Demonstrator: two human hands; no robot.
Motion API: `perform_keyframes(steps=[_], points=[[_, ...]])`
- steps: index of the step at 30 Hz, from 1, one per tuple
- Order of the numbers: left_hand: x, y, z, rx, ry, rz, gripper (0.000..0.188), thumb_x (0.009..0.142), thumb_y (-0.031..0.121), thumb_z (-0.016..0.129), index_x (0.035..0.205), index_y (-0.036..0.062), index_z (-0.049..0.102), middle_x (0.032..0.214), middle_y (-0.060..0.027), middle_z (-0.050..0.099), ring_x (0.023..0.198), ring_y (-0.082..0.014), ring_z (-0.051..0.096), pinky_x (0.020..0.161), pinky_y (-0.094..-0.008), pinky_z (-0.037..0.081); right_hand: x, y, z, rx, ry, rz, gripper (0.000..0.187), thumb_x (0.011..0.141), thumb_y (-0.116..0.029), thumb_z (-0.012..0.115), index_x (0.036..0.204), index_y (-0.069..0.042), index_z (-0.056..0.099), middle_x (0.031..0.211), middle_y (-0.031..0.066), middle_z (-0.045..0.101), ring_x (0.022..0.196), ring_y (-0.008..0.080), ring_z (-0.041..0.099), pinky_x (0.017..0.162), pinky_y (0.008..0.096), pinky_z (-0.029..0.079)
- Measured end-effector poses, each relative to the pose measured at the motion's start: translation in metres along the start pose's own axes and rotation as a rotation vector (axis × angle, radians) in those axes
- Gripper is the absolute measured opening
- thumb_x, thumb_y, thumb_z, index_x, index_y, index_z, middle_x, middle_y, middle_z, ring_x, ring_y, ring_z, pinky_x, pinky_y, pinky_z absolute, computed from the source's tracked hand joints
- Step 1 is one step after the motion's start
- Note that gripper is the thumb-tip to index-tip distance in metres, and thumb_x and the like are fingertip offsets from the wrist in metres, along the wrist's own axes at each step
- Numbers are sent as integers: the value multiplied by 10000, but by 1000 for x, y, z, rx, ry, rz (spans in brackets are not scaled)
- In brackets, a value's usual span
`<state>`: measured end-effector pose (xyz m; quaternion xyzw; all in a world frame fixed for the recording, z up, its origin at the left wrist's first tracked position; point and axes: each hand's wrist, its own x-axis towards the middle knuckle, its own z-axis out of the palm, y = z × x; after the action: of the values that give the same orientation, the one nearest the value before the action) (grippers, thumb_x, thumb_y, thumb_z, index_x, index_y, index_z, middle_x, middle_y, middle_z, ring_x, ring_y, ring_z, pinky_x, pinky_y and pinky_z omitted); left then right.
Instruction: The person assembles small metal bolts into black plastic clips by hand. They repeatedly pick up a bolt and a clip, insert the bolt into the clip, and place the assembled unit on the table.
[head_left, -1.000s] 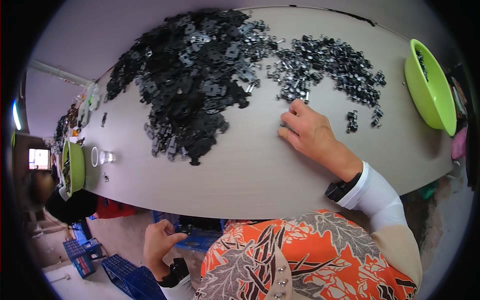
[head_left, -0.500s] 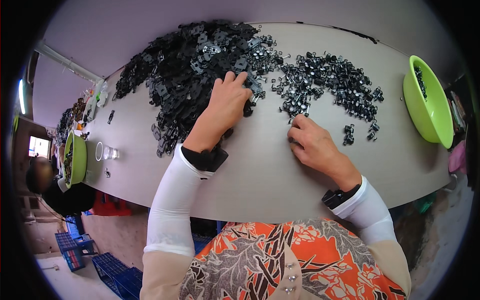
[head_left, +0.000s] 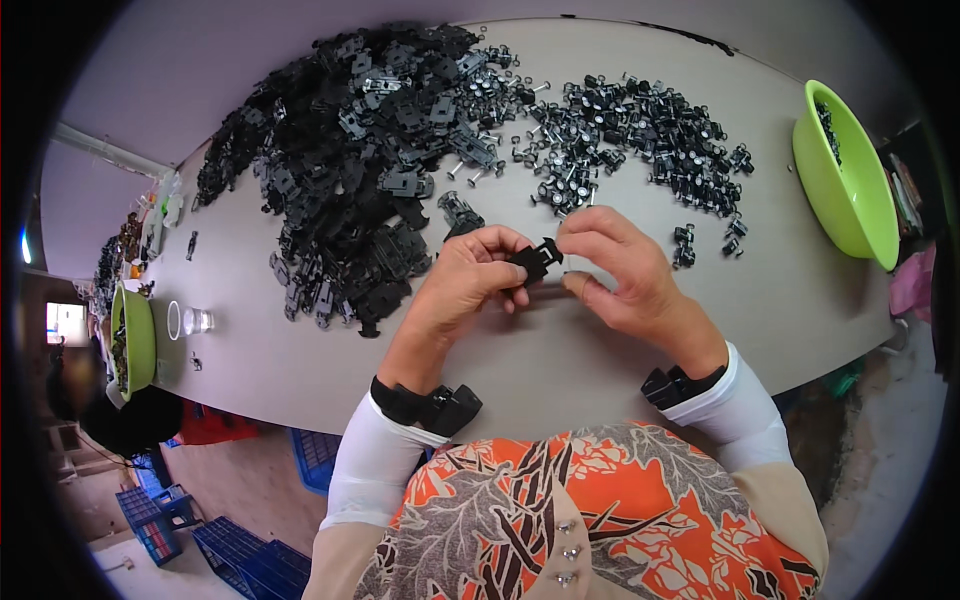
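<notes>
My left hand pinches a flat black plastic clip plate between thumb and fingers, above the near middle of the table. My right hand is close on the plate's right side, its fingers curled toward the thumb. Whatever small piece it may hold is hard to make out. Beyond the left hand spreads a large heap of black plastic plates, and one loose plate lies just past its knuckles. Small metal pins with black wheels lie in a pile past my right hand.
A green basin with small parts inside stands at the right. Another green basin is at the far left, near a person in dark clothing. A clear plastic cup lies on the table. Blue crates stand on the floor.
My left hand has come back from the heap toward me with a black clip plate in it. My right hand has drawn closer to the left, beside the plate. The view has shifted slightly.
</notes>
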<state>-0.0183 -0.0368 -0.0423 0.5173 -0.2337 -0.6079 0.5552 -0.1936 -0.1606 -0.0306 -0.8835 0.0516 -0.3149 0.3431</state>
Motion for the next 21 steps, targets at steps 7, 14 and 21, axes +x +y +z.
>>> perform_keyframes(steps=[7, 14, 21], points=[[-1, -9, 1, -150, -91, -36, 219, 787, 27, 664, 995, 36, 597, 815, -22, 626, 603, -90, 592, 507, -189, 450, -3, -2, 5, -11, 22, -49, 419, 637, 73, 669, 1034, -42, 599, 983, 100, 584, 895, 289, 588, 726, 359, 500], [-3, -10, 4, -238, -162, -150, 210, 809, 97, 699, 990, 39, 609, 830, 2, 620, 625, -56, 552, 543, -179, 426, -8, -5, 5, -6, -33, -43, 441, 633, 81, 662, 1053, -28, 586, 984, 113, 586, 888, 303, 588, 717, 359, 502], [-1, -20, 13, -170, -157, -147, 137, 856, 137, 665, 952, 60, 602, 813, 21, 599, 598, -49, 493, 522, -182, 375, -18, -13, 8, 77, -8, 27, 446, 636, 90, 652, 1060, -30, 580, 974, 116, 571, 870, 300, 590, 699, 357, 501]])
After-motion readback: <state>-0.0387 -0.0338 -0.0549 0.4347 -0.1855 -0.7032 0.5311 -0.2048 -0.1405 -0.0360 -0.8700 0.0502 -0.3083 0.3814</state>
